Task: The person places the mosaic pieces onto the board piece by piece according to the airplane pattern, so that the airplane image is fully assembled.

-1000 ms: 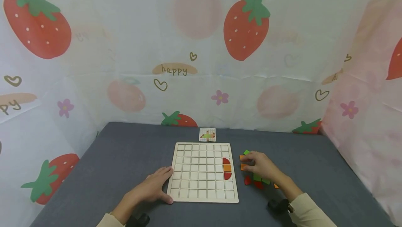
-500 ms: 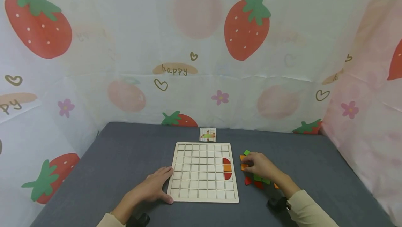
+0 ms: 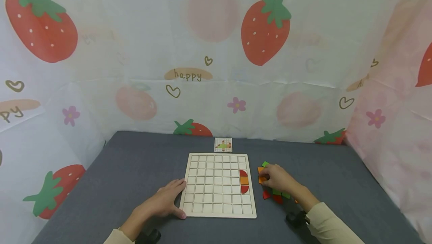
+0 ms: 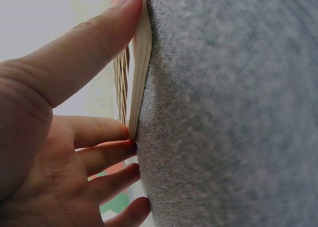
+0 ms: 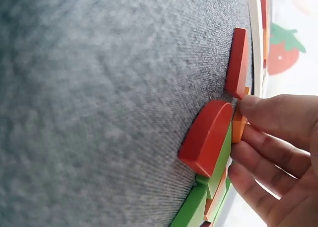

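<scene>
My left hand [image 3: 165, 201] rests at the left edge of a wooden grid board [image 3: 219, 215], fingers fairly straight. In the left wrist view its thumb [image 4: 99, 38] lies on the board's edge. To the right of the board, my right hand [image 3: 280, 178] pinches an orange block [image 5: 238, 125] between thumb and fingers, low over the cloth. Close by lie a rounded red block [image 5: 206, 137], another red block [image 5: 237, 63] and green blocks [image 5: 216, 160]. On the board's right side, an orange square [image 3: 244, 180] sits between two rounded red pieces [image 3: 244, 189].
A small pattern card [image 3: 223, 145] lies behind the board on the grey tablecloth [image 3: 148, 161]. Beyond the right hand's fingertips are a green block [image 3: 265, 164] and another orange block [image 3: 260, 169]. A strawberry-printed curtain [image 3: 216, 49] encloses the table's back and sides.
My right hand's thumb and fingers have drawn together on the orange block, and the right forearm has shifted slightly left. The left hand and board stay put.
</scene>
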`<state>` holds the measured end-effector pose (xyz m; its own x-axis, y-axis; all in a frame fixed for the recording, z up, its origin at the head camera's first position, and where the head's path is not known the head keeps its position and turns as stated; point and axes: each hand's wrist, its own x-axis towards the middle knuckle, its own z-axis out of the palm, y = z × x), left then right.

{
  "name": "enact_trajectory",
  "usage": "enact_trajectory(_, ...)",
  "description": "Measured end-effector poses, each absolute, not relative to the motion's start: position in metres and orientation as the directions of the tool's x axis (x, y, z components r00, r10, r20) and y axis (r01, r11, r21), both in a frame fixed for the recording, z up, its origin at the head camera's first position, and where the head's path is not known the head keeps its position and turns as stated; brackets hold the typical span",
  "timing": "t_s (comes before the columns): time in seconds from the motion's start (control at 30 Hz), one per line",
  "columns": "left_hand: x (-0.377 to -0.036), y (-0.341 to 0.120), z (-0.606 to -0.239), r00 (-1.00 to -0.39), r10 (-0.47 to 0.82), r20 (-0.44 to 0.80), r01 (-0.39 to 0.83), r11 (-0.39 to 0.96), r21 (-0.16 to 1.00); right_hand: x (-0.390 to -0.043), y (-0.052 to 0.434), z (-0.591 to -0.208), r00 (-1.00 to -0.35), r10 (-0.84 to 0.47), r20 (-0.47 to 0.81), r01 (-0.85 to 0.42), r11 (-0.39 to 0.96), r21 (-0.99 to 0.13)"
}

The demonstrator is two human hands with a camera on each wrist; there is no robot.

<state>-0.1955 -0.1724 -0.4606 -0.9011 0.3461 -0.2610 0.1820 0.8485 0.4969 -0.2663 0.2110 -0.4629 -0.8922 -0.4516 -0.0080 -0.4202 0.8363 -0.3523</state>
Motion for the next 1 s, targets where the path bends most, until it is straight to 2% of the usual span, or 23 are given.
enact_trajectory(0.4,-0.1971,-0.1725,-0.4583,-0.895,0.351,-0.275,0.186,0.854,0.486,-0.2669,0.2111,-0.4627,-0.873,-0.488,0.006,-0.461,0.820,-0.340)
enact_trajectory(1.0,-0.1977,-0.1761,-0.4593,-0.895,0.377,-0.238,0.205,0.822,0.532,-0.2672,0.2105,-0.4635,-0.885,-0.466,0.006,-0.443,0.837,-0.321)
